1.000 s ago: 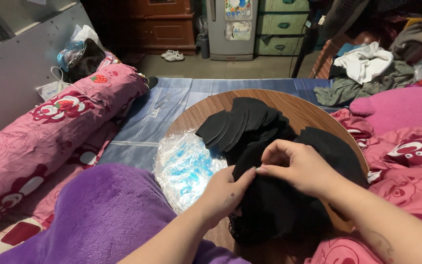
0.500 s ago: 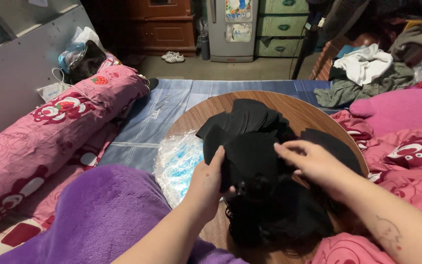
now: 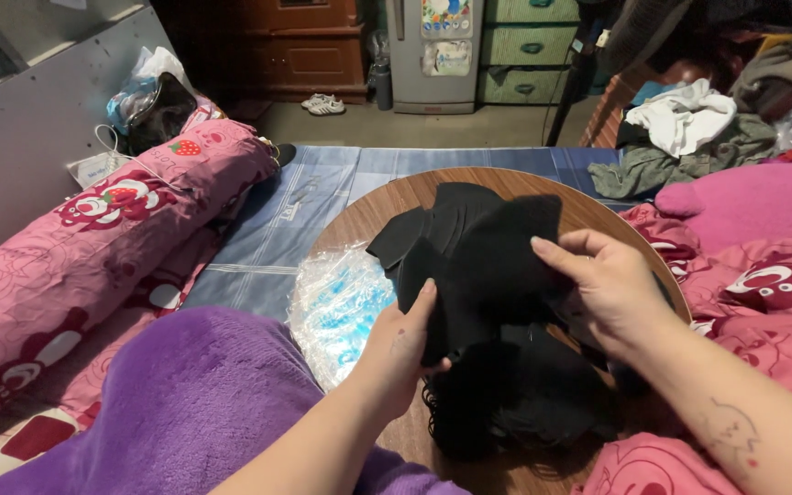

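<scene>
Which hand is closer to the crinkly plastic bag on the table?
Left. The left hand holds the black fabric pieces right beside the clear plastic bag; the right hand grips them on the far side.

Both hands on black fabric

dim room here, warm indoor light falling from above and in front. the far end by the wooden cabinet sinks into deep shadow. the black fabric pile swallows the light, its folds barely readable, one dark mass on the round worktop. small glints of glare flicker on the clear plastic bag. the left hand and right hand are evenly lit and fairly sharp. the purple blanket in the near corner goes soft and out of focus. straight lines bow outward toward the frame edges, wide-lens style.
</scene>
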